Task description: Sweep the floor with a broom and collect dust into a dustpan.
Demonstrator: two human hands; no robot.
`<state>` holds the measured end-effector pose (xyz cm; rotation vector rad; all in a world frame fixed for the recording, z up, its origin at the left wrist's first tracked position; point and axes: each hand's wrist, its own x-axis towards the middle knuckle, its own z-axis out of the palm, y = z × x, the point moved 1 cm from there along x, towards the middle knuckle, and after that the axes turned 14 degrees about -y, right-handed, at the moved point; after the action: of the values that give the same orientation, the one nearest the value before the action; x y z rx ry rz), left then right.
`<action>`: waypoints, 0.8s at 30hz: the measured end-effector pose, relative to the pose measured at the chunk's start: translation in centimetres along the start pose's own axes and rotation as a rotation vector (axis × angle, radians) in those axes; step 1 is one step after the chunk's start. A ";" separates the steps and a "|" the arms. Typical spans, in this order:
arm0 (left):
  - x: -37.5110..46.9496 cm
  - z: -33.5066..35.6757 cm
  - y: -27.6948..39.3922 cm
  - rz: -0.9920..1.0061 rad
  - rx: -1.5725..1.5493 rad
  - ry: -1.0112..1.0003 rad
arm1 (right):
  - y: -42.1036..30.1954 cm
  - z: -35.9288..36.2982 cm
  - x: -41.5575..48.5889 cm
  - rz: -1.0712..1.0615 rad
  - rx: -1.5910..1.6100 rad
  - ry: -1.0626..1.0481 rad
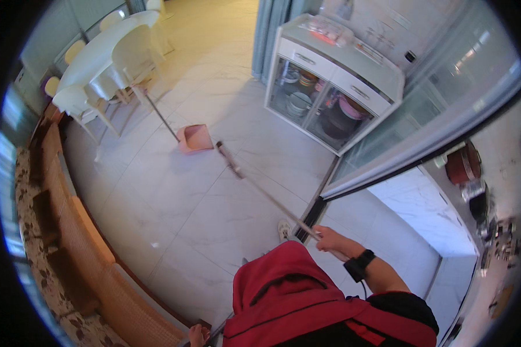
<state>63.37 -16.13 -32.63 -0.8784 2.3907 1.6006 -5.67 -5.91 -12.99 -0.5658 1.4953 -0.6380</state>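
Note:
My right hand [330,240] grips the pale long handle of a broom [278,204], with a dark strap device on the wrist. The handle slants away from me to the broom head [229,160], whose dark bristles are at the tiled floor [165,208]. Just left of the broom head sits a pink dustpan [196,138], apart from it. Its dark upright handle [158,110] reaches up towards a white chair. Low in the picture, my left hand [198,335] is partly cut off beside the sofa; its fingers look curled, and whether it holds anything is unclear.
A long sofa with orange-brown cushions [87,234] lines the left. White chairs [134,47] surround an oval table [100,47] at the far left. A glass-door cabinet [330,82] stands ahead right. A sliding glass door [421,117] and its dark floor track [312,217] are at my right.

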 end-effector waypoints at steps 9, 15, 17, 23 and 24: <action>6.4 4.8 16.4 -0.855 -1.232 0.723 | 3.7 -20.2 8.8 0.021 -0.452 -0.182; 10.6 10.3 29.8 -1.054 -1.284 0.703 | -6.6 -16.9 19.5 0.556 0.222 -0.295; 10.8 12.8 32.9 -1.102 -1.418 0.814 | -16.7 -10.5 14.4 0.176 0.293 -0.175; 9.5 20.7 37.0 -1.180 -1.552 1.133 | -18.3 -11.7 16.5 0.559 -0.319 -0.433; 9.5 21.5 37.5 -1.193 -1.582 1.172 | -19.2 -9.7 15.6 0.560 -0.353 -0.448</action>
<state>31.20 9.07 -15.66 -3.0059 -0.4496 2.1009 -16.48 -30.06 -10.96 -0.4828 1.2560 0.1865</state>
